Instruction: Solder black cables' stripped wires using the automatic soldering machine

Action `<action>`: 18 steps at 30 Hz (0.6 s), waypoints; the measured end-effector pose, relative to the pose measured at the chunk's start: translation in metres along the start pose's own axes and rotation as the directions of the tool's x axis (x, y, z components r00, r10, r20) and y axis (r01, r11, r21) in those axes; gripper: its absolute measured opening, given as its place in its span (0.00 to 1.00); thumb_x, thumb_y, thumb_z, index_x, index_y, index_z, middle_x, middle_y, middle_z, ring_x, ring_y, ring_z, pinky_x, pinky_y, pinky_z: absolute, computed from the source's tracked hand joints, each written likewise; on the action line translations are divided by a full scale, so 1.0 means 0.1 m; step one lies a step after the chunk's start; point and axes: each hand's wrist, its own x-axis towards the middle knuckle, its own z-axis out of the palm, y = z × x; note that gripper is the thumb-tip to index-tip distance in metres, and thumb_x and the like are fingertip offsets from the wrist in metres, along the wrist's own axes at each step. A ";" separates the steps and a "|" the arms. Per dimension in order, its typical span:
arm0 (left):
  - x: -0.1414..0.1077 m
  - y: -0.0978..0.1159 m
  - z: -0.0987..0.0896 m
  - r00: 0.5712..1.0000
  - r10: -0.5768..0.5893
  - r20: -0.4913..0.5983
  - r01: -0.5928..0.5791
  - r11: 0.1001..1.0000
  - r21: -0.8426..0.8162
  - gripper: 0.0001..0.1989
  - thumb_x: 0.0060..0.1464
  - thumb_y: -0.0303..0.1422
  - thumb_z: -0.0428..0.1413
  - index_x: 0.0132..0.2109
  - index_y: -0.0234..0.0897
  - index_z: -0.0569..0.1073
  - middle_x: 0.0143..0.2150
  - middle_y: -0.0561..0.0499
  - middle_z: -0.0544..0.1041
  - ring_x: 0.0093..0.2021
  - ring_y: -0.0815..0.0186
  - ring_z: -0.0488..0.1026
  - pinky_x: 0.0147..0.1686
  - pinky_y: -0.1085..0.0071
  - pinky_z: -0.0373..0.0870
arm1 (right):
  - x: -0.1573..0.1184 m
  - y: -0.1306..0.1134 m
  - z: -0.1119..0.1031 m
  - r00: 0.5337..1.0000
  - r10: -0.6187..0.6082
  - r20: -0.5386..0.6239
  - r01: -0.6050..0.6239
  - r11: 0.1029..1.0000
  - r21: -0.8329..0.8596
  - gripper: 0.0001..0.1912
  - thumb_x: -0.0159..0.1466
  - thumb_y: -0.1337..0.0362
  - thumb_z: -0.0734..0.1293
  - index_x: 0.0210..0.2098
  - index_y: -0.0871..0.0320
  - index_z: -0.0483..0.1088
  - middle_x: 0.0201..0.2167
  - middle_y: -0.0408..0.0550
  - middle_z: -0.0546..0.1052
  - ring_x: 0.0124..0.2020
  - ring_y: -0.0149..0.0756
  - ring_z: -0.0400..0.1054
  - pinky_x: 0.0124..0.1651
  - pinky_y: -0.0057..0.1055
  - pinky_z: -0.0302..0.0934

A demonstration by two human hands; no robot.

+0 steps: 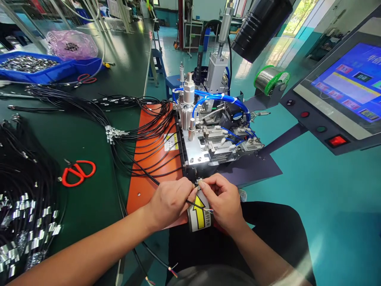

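Note:
Both hands meet at the front edge of a metal machine (pixel 196 155). My left hand (pixel 174 198) is closed on a black cable (pixel 192 203), whose stripped end with thin coloured wires points right, under my right hand. The thumb and finger of my right hand (pixel 224 200) pinch a small metallic piece (pixel 199 182), partly hidden by the fingertips. Just below the hands is a round part with a yellow arrow label (pixel 200 218). Many black cables (pixel 154 127) run over the orange plate (pixel 143 194) into the machine's left side.
Red-handled scissors (pixel 77 172) lie on the green table (pixel 86 214). Bundled cables with metal ends (pixel 26 222) fill its left side. Behind are a blue tray of small parts (pixel 32 75) and a pink bag (pixel 71 43). A control screen (pixel 351 83) and solder spool (pixel 269 79) stand right.

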 end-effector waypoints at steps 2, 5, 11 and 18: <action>0.00 0.00 0.00 1.000 0.003 -0.002 -0.003 1.000 0.006 0.11 0.62 0.27 0.51 0.29 0.36 0.65 0.24 0.56 0.62 0.22 0.71 0.59 0.22 0.69 0.54 | -0.03 0.00 0.04 0.990 -0.134 -0.053 0.129 0.987 -0.093 0.06 0.63 0.65 0.67 0.30 0.58 0.74 0.28 0.44 0.72 0.27 0.30 0.65 0.30 0.28 0.59; -0.01 -0.01 0.00 1.000 0.007 0.011 -0.007 1.000 -0.001 0.12 0.62 0.27 0.51 0.29 0.37 0.64 0.24 0.56 0.63 0.22 0.71 0.59 0.23 0.69 0.54 | -0.06 0.00 0.06 0.943 -0.328 -0.058 0.311 0.930 -0.196 0.06 0.65 0.68 0.65 0.33 0.58 0.74 0.28 0.45 0.71 0.29 0.32 0.65 0.33 0.30 0.61; -0.02 -0.02 0.00 1.000 0.025 0.001 -0.025 1.000 -0.005 0.12 0.62 0.27 0.51 0.28 0.37 0.63 0.23 0.57 0.62 0.22 0.71 0.59 0.22 0.69 0.52 | -0.04 0.00 0.07 0.929 -0.362 -0.071 0.340 0.915 -0.217 0.06 0.65 0.69 0.65 0.33 0.59 0.74 0.28 0.46 0.71 0.29 0.32 0.66 0.32 0.29 0.61; -0.05 -0.04 0.03 0.999 0.030 0.018 -0.029 0.999 -0.012 0.10 0.61 0.27 0.50 0.30 0.37 0.65 0.24 0.55 0.65 0.23 0.70 0.61 0.22 0.70 0.55 | -0.06 0.06 0.08 0.903 -0.429 -0.007 0.406 0.860 -0.309 0.06 0.66 0.68 0.63 0.36 0.57 0.73 0.29 0.48 0.71 0.31 0.35 0.66 0.35 0.32 0.63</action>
